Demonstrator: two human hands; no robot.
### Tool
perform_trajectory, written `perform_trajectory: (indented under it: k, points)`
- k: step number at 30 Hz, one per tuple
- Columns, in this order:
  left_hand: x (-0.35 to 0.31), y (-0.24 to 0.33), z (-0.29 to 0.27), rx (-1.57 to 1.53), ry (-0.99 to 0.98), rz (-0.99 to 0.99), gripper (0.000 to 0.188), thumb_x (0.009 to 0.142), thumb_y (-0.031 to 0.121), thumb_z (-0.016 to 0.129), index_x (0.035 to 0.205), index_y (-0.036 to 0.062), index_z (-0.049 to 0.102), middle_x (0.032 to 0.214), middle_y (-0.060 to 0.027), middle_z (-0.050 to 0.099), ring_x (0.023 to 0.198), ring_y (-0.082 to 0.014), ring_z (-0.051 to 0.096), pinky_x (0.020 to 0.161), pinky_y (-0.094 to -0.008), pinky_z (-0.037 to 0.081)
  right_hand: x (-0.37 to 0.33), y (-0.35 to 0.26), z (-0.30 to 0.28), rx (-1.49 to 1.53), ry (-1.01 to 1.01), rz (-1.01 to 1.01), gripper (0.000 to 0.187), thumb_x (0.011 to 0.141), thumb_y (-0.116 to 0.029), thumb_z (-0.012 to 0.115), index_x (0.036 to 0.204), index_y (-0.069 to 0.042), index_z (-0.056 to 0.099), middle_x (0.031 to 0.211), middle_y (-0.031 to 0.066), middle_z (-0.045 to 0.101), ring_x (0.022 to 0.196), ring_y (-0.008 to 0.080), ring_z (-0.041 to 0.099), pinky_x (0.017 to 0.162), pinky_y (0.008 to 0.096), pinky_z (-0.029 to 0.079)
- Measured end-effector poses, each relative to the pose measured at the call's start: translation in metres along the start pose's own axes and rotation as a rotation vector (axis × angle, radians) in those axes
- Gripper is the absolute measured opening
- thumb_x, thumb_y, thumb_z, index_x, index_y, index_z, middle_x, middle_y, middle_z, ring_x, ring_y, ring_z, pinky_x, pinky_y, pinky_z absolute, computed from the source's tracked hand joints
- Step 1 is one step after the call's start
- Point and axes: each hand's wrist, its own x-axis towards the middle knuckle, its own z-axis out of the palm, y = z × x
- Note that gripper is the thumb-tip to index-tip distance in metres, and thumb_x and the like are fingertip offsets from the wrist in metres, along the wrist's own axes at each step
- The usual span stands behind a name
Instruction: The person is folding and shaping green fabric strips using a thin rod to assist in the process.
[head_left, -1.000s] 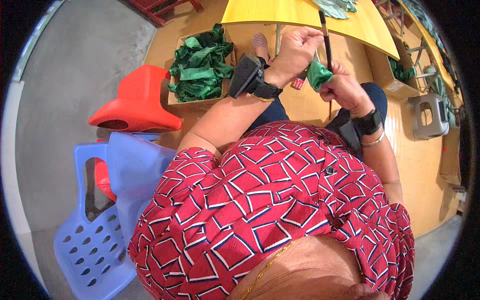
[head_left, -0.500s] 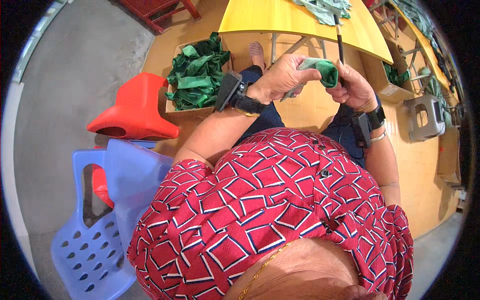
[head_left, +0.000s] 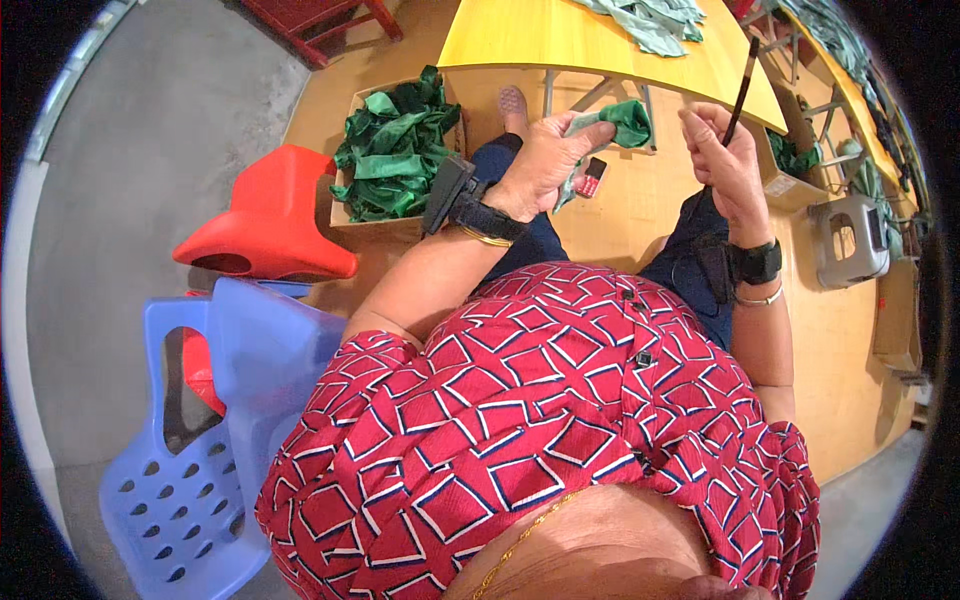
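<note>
My left hand (head_left: pixel 552 165) pinches a green cloth piece (head_left: pixel 628 124), its rolled dark green end pointing right and a paler flap hanging below the fingers. My right hand (head_left: pixel 722 150), apart from the cloth, is closed around a thin dark stick (head_left: pixel 745 88) that slants up to the right. Fingertips and thumb meet at its upper left; whether they also pinch something small there is too fine to make out. Beneath the cloth shows a small black-and-red object (head_left: pixel 590 178), and I cannot tell whether it hangs from the cloth or lies below.
A carton (head_left: pixel 375 226) heaped with green cloth pieces (head_left: pixel 392 150) stands left of my legs. Ahead is a yellow table (head_left: pixel 560 40) with pale green cloths (head_left: pixel 655 22). Red (head_left: pixel 265 215) and blue (head_left: pixel 270 350) plastic chairs stand left; a grey stool (head_left: pixel 848 243) is at right.
My hands have separated: the right has let go of the cloth and moved right and up with the stick. The left has shifted slightly up, keeping the cloth. The black-and-red object has come into view.
</note>
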Motion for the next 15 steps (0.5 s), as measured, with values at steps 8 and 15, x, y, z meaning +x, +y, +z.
perform_trajectory:
  k: [8,15]
  points:
    - [-0.005,0.005,0.009,0.157,-0.036,0.057,0.022,0.077,0.02,0.064,0.092,0.0044,0.056,0.06,0.0036,0.05,0.04,-0.0031,0.042,0.036,-0.0177,0.035,-0.008,0.001,0.017,-0.634,-0.111,-0.219,0.021,0.081,-0.017,0.053,0.088,0.002,0.06,0.068,-0.0003,0.055,0.062,0.006,0.047,0.052,0.023,0.039]
    - [-0.005,0.003,0.002,0.026,-0.277,-0.075,0.022,0.08,0.019,0.06,0.097,0.0047,0.054,0.066,0.0012,0.051,0.045,-0.005,0.044,0.041,-0.0195,0.039,-0.004,0.019,0.012,-0.107,-0.276,0.056,0.02,0.084,-0.014,0.043,0.097,-0.002,0.054,0.068,-0.0012,0.051,0.052,0.0067,0.043,0.043,0.0191,0.033]
